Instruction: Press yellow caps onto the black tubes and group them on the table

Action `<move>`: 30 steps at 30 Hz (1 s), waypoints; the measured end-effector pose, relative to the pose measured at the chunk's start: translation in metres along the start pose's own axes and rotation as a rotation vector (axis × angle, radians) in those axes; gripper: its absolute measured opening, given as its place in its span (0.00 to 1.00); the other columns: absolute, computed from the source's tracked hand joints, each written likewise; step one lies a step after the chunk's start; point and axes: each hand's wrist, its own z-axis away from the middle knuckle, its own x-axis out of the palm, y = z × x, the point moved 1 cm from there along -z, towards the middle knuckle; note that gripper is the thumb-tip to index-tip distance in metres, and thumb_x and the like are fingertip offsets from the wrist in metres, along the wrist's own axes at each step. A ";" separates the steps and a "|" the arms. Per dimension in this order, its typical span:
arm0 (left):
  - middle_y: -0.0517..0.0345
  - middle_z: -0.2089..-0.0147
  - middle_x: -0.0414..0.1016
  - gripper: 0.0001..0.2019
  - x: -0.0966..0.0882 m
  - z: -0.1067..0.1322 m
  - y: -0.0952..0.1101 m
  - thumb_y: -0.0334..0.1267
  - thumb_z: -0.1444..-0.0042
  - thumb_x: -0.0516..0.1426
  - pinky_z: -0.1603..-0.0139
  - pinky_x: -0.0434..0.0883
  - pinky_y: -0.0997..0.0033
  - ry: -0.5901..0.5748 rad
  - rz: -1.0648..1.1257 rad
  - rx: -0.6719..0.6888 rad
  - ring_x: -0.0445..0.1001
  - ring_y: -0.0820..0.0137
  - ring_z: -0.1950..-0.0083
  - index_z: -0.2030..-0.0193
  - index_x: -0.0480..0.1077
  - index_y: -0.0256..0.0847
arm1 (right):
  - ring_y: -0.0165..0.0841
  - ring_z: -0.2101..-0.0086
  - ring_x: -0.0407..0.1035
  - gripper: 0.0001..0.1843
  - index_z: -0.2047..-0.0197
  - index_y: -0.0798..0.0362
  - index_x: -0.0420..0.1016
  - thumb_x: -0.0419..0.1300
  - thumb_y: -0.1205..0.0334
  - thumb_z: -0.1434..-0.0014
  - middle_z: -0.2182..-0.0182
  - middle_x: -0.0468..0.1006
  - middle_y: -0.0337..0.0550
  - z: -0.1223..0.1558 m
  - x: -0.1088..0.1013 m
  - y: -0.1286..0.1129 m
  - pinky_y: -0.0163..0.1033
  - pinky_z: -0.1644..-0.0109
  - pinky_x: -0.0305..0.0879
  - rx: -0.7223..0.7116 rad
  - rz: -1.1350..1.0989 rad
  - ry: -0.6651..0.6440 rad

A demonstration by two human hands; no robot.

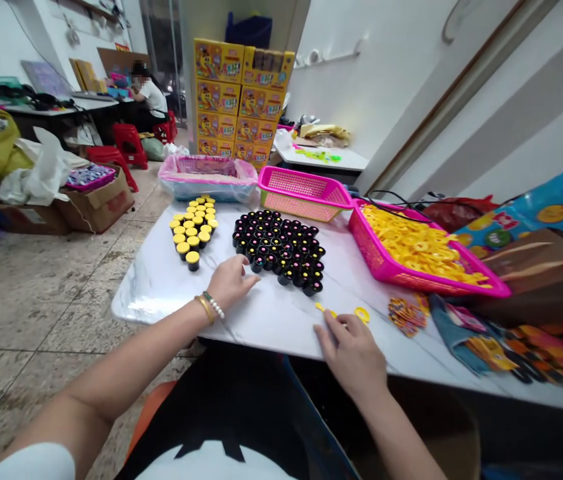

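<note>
My left hand is at the near left edge of a cluster of small black cups, its thumb stretched apart from the fingers. Its fingertips are close to the nearest cups; whether they touch one is unclear. Pink or yellow dots show inside these cups. Low over the table's front part, my right hand has its fingers curled on a small yellow plastic wand, partly covered by them. A yellow ring shows just beyond the knuckles; I cannot tell if it belongs to the same piece. Left of the cluster stand yellow-topped black cups.
A pink basket full of yellow ringed pieces stands right. Behind are another pink basket and a plastic-lined basket. Orange printed cards lie at right. Yellow cartons are stacked beyond; a person sits far left.
</note>
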 end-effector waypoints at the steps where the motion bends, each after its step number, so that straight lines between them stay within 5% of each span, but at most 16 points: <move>1: 0.56 0.63 0.77 0.17 0.003 -0.004 0.004 0.45 0.46 0.62 0.59 0.70 0.69 -0.004 -0.013 -0.005 0.76 0.66 0.62 0.54 0.68 0.38 | 0.40 0.63 0.68 0.18 0.50 0.55 0.77 0.54 0.53 0.35 0.63 0.74 0.50 0.002 -0.002 -0.011 0.41 0.62 0.68 -0.027 -0.037 -0.005; 9: 0.43 0.64 0.78 0.24 0.017 -0.024 0.020 0.55 0.45 0.60 0.64 0.70 0.64 -0.042 -0.198 -0.081 0.78 0.54 0.60 0.54 0.66 0.34 | 0.41 0.62 0.69 0.25 0.45 0.59 0.70 0.60 0.50 0.38 0.61 0.74 0.52 -0.001 -0.017 -0.078 0.44 0.59 0.70 -0.236 -0.324 -0.103; 14: 0.45 0.62 0.79 0.18 0.013 -0.021 0.022 0.49 0.40 0.56 0.62 0.69 0.66 -0.089 -0.276 -0.067 0.78 0.57 0.59 0.53 0.67 0.37 | 0.43 0.63 0.72 0.22 0.47 0.59 0.70 0.61 0.53 0.39 0.64 0.76 0.50 -0.013 -0.012 -0.075 0.46 0.59 0.71 -0.155 -0.340 -0.195; 18: 0.51 0.65 0.78 0.17 -0.005 0.013 0.017 0.50 0.43 0.58 0.64 0.68 0.67 -0.137 -0.272 -0.037 0.77 0.59 0.61 0.55 0.69 0.39 | 0.38 0.66 0.74 0.08 0.57 0.55 0.74 0.58 0.64 0.39 0.65 0.77 0.46 -0.017 -0.019 -0.065 0.41 0.62 0.70 -0.105 -0.380 -0.386; 21: 0.56 0.66 0.76 0.15 -0.014 0.042 0.010 0.47 0.45 0.61 0.64 0.67 0.69 -0.130 -0.159 0.000 0.75 0.64 0.64 0.57 0.70 0.39 | 0.35 0.71 0.73 0.07 0.62 0.53 0.75 0.55 0.65 0.39 0.69 0.78 0.44 -0.024 -0.031 -0.064 0.40 0.64 0.68 0.004 -0.498 -0.421; 25: 0.57 0.64 0.74 0.12 -0.010 0.060 0.002 0.41 0.48 0.64 0.61 0.67 0.71 -0.060 0.090 0.052 0.72 0.68 0.62 0.58 0.73 0.40 | 0.30 0.76 0.70 0.18 0.51 0.52 0.73 0.63 0.55 0.44 0.73 0.79 0.38 -0.047 -0.029 -0.070 0.36 0.69 0.67 0.317 -1.025 -0.481; 30: 0.59 0.68 0.72 0.09 -0.003 0.063 -0.002 0.39 0.48 0.64 0.60 0.67 0.70 -0.063 0.163 0.120 0.70 0.68 0.63 0.61 0.76 0.42 | 0.25 0.80 0.62 0.17 0.66 0.56 0.79 0.71 0.52 0.54 0.79 0.74 0.37 -0.077 -0.001 -0.082 0.32 0.78 0.59 0.549 -1.437 -0.572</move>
